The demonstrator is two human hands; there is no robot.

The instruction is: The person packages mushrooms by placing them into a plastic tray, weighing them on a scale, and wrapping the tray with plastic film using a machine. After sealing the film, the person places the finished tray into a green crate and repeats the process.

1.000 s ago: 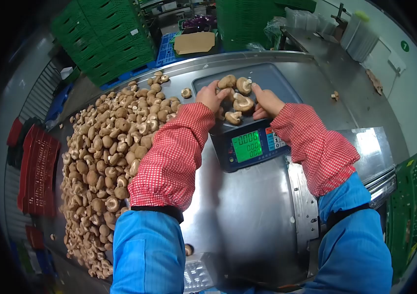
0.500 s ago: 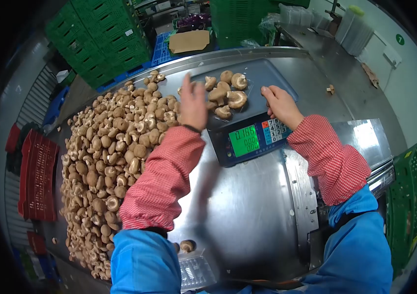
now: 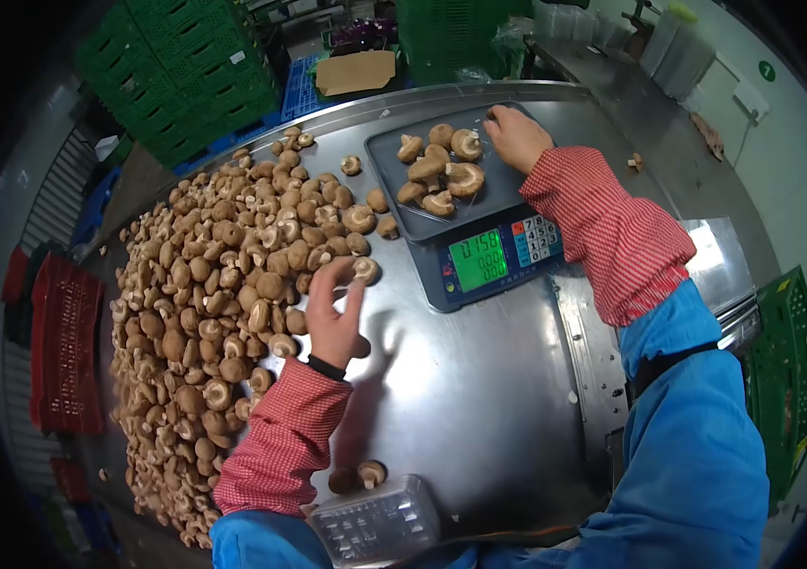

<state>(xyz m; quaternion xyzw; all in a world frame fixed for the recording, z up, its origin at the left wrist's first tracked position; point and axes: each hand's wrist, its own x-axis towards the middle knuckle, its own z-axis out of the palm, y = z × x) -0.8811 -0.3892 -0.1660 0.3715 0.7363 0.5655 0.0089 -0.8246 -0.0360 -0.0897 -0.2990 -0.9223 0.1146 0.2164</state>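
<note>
Left hand [image 3: 332,322], thumb [image 3: 355,298] and fingers [image 3: 322,280] spread, had just swung down from the scale [image 3: 451,294] to a loose mushroom [image 3: 366,270] by the pile [image 3: 200,294], leaving the mushroom cluster [image 3: 426,171] on the platter [image 3: 386,166]; right hand [image 3: 520,140] was alongside, grip unclear.

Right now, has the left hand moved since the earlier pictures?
Yes. The left hand has moved away from the scale's tray, back toward the person, to the right edge of the mushroom pile.

Red-and-white checked sleeve covers, blue sleeves, black wristband
</note>
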